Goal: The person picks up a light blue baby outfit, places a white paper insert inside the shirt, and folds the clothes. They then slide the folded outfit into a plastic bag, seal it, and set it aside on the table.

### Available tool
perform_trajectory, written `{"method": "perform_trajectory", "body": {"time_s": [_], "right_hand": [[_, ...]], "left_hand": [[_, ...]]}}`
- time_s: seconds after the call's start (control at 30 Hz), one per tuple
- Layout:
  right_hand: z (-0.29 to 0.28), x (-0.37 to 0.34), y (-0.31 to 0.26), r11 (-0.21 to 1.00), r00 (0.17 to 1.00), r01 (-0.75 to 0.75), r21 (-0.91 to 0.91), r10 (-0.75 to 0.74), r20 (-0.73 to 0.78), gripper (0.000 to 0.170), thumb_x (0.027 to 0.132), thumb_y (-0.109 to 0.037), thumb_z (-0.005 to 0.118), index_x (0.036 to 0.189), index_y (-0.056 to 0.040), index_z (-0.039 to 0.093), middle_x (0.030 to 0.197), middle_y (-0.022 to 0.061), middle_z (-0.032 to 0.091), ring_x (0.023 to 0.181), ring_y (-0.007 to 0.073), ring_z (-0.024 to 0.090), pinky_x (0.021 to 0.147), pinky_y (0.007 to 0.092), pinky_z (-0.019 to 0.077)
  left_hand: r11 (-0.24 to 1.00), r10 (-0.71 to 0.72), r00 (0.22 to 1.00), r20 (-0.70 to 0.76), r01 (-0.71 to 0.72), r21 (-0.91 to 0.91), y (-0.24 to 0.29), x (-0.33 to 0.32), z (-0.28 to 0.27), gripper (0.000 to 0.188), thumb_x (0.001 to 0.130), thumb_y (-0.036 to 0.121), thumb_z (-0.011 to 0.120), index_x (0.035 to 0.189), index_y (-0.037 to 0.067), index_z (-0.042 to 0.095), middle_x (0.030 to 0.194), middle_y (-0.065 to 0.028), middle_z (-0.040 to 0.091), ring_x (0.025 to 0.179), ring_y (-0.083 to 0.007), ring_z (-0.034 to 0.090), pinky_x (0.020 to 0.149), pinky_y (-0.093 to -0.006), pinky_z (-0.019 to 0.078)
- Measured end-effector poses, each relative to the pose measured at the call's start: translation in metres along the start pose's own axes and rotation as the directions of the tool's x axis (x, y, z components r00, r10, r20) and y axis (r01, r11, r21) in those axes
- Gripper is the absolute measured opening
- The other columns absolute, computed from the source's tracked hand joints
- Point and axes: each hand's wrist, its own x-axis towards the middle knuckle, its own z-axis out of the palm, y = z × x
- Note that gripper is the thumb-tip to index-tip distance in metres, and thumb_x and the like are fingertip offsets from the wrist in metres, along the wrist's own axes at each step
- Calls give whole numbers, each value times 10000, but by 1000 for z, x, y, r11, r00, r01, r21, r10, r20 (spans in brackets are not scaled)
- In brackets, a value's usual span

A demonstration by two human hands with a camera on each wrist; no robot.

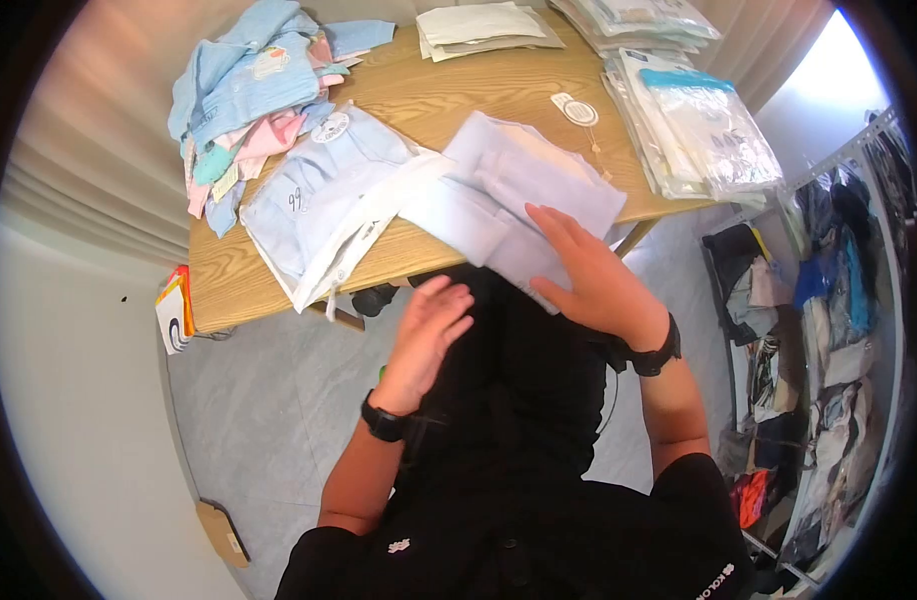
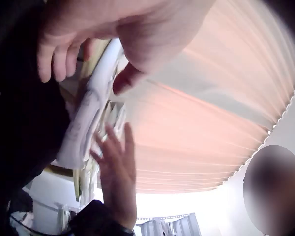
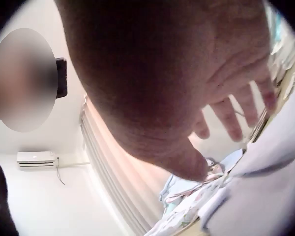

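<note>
two bare hands were apart, neither gripping anything. the right hand [image 1: 604,285], fingers straight, was at the near right part of a pale lavender-blue folded garment [image 1: 524,180]; whether it touched the cloth i could not tell. the left hand [image 1: 429,335], fingers loosely bent, was in front of the table edge, above the person's lap. the folded garment lay on the wooden table [image 1: 429,95], its near corner jutting past the edge. just to its left was a white-edged bag [image 1: 314,215] with light blue cloth inside. a round white tag [image 1: 579,112] lay beyond the garment, near the clear packages [image 1: 709,125] on the right. a clothes pile [image 1: 264,85] filled the far left.
</note>
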Motion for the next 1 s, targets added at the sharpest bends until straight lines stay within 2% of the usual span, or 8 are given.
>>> {"method": "perform_trajectory", "body": {"time_s": [0.13,0.23,0.33,0.43,0.53,0.63,0.73,1.0], "right_hand": [[-16,11,35,867,973,9,-499,-122,-194,627,847,-228,693,1401,-63,452,1392,248,462,1324,417,398,1102,484,336],[-7,9,80,935,952,-201,-292,117,-282,678,824,-261,724,1390,-18,441,1393,251,455,1309,427,405,1111,470,329],[-3,1,80,938,959,-184,-294,107,-261,753,784,-244,770,1397,18,420,1388,252,449,1293,415,420,1080,462,369],[-3,-11,63,960,899,-279,-42,245,-364,808,766,-205,800,1421,29,390,1364,222,485,1184,338,546,988,407,466],[-12,-25,53,799,831,-493,344,550,-86,793,780,-159,801,1427,42,389,1279,160,579,1013,233,641,884,343,531],[-4,-35,63,599,827,-480,640,553,102,691,816,-140,775,1396,40,445,1179,105,648,919,173,668,841,323,550],[5,-44,51,247,724,-564,788,606,329,595,833,-117,758,1351,29,506,1135,97,669,958,183,668,867,327,543],[33,-60,54,100,747,-511,854,543,384,553,839,-80,737,1327,42,508,1215,127,630,1082,207,625,940,338,508]], "left_hand": [[991,-121,982,145,128,-37,-23,11,14,452,1018,244,522,1391,11,417,1341,-156,544,1253,-256,527,1058,-404,412],[994,-54,982,180,71,-89,-28,24,28,424,1020,233,522,1370,7,444,1326,-127,562,1239,-232,535,1049,-394,417],[995,41,987,157,-25,-101,-31,36,33,376,1010,193,545,1342,28,480,1296,-95,582,1192,-206,564,1007,-379,451],[988,80,995,59,-72,-139,-31,39,38,389,977,157,605,1315,0,494,1253,-114,599,1124,-187,591,958,-369,486],[986,164,984,-77,-163,21,-33,39,37,389,966,132,615,1303,-20,496,1226,-114,613,1077,-186,608,917,-352,505],[992,117,992,-52,-115,43,-28,31,33,395,958,122,622,1297,-35,496,1209,-110,621,1063,-186,609,911,-340,501],[992,88,996,-28,-85,89,-28,25,25,390,947,104,624,1295,-27,506,1189,-99,629,1051,-175,609,909,-339,501],[941,-19,992,123,-24,337,-19,14,-3,440,924,101,632,1327,2,484,1179,-77,620,1048,-156,597,913,-325,488]]}}
